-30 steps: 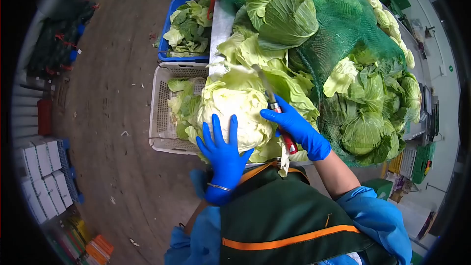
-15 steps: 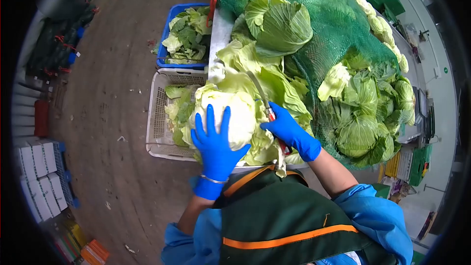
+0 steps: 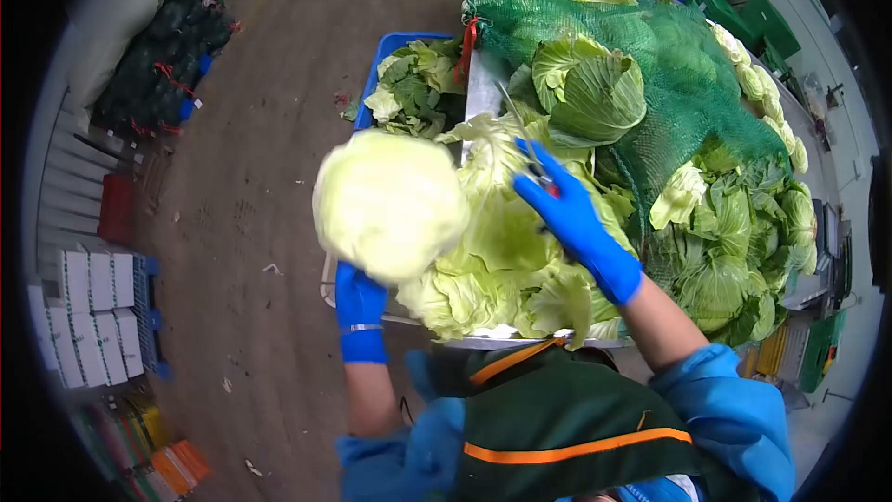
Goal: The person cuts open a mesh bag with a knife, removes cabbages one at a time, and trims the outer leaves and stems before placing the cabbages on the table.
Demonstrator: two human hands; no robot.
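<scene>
A trimmed pale cabbage (image 3: 390, 204) is raised at the left, in front of the table edge. My blue-gloved left hand (image 3: 360, 302) supports it from below, its fingers hidden behind the cabbage. In my right hand (image 3: 578, 223), also gloved in blue, is a curved knife (image 3: 522, 135) with a bit of red handle showing. Its blade points up and away, over loose cabbage leaves (image 3: 492, 242) spread on the table. Beyond the blade sits a whole green cabbage (image 3: 599, 98), against a green mesh sack (image 3: 683, 60).
More green cabbages (image 3: 720, 256) lie at the right by the mesh. A blue crate (image 3: 386, 45) of leaves stands left of the table (image 3: 485, 88). Partly hidden behind the raised cabbage is a pale crate (image 3: 327, 284). White boxes (image 3: 98, 307) are stacked far left.
My left hand has gone from on top of the cabbage to beneath it, lifting it up and leftward off the leaves. My right hand has moved slightly with the knife. The view has shifted.
</scene>
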